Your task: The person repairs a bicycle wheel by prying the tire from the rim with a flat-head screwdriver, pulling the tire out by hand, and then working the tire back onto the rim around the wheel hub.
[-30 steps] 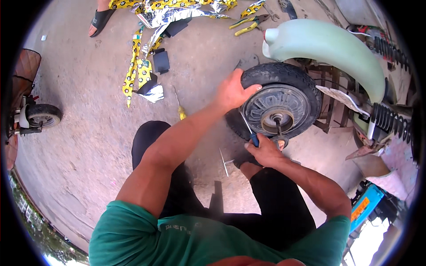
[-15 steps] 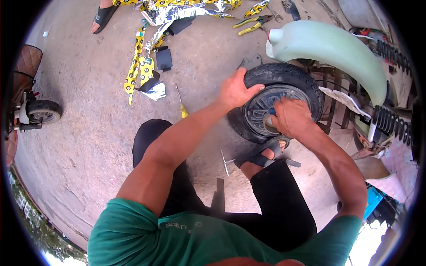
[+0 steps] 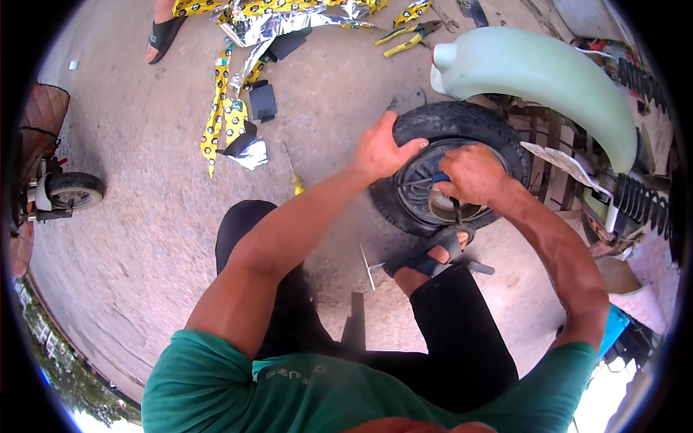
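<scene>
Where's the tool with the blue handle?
Right of centre in the head view, the blue-handled tool is in the right hand, over the wheel.

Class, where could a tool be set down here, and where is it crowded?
Bare floor lies between the small wheel and the yellow-handled screwdriver, and between the black pad and left hand. Crowded: the tire, where right hand, blue-handled tool and sandalled foot bunch together.

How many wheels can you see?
2: the black-tyred wheel that the left hand grips, and a smaller-looking wheel near the picture's left edge. More may be hidden.
</scene>
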Demonstrator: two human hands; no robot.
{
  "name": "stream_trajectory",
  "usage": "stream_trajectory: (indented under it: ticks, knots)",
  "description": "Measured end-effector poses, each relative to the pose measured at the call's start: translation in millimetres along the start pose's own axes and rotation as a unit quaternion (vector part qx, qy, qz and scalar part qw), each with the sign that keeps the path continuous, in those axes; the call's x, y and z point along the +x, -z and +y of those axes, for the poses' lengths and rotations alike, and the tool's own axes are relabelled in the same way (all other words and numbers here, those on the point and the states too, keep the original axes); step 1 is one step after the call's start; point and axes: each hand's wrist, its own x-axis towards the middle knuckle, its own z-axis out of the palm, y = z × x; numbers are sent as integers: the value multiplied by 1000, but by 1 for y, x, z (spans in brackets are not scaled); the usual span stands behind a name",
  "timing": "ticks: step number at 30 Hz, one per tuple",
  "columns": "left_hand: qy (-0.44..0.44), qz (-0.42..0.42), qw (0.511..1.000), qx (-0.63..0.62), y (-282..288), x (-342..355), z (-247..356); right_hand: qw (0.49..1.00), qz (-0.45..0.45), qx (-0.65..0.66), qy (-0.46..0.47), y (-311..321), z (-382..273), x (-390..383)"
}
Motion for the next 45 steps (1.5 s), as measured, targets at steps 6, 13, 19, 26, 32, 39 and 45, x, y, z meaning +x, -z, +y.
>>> stream_trajectory:
  ticks: [6,13,19,26,32,39,45]
  knots:
    - [11,-1,1000,-28,0,-1,1,999,-25,-23,8,4,0,10]
    - [13,-9,1000,-16,1,-2,2,998,-58,-31,21,9,4,14]
    - [12,-11,1000,-13,4,-3,8,997,-45,-42,39,13,4,17]
    - [2,15,1000,-2,0,-3,8,996,-33,-71,42,6,-5,16]
    - [4,-1,1000,-13,1,-6,11,987,-91,-103,81,6,-30,31]
    - [16,-2,1000,-5,4,-4,8,992,-86,-40,-84,28,-25,10]
    - [17,-1,1000,-7,3,-5,9,998,-52,-21,-25,13,4,-1]
